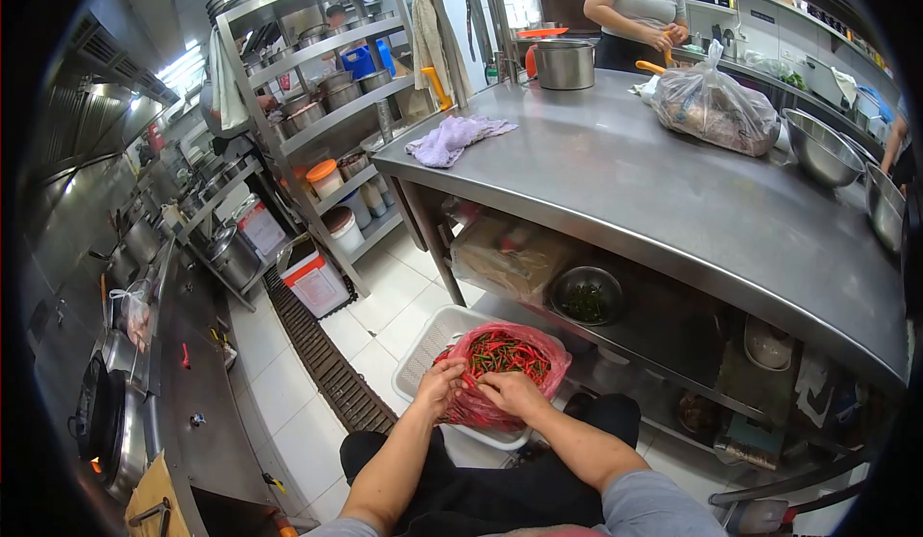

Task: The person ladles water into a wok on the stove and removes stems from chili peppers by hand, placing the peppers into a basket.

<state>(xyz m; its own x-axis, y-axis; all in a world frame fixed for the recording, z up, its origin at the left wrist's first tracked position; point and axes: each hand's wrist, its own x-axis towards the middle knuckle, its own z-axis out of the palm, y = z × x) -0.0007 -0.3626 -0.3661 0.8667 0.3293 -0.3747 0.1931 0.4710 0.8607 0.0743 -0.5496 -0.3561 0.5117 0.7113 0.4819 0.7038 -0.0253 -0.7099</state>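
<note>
A red plastic bag (561,364) stands open, full of red and green chili peppers (510,352). The bag rests in a white plastic basket (415,352) on the floor, between my knees. At the bag's near left side, my left hand (440,389) is closed with a red chili pepper (469,380) at its fingertips. Close beside it, over the near rim, my right hand (515,396) has its fingers curled together near that same pepper. What the right fingertips pinch is too small and partly hidden to make out.
A steel worktable (577,167) stands ahead, with a purple cloth (457,140), a steel pot (565,64) and a filled plastic bag (716,109). Its lower shelf holds a bowl of greens (586,297). A drain grate (327,369) runs left. Another person (635,8) stands behind the table.
</note>
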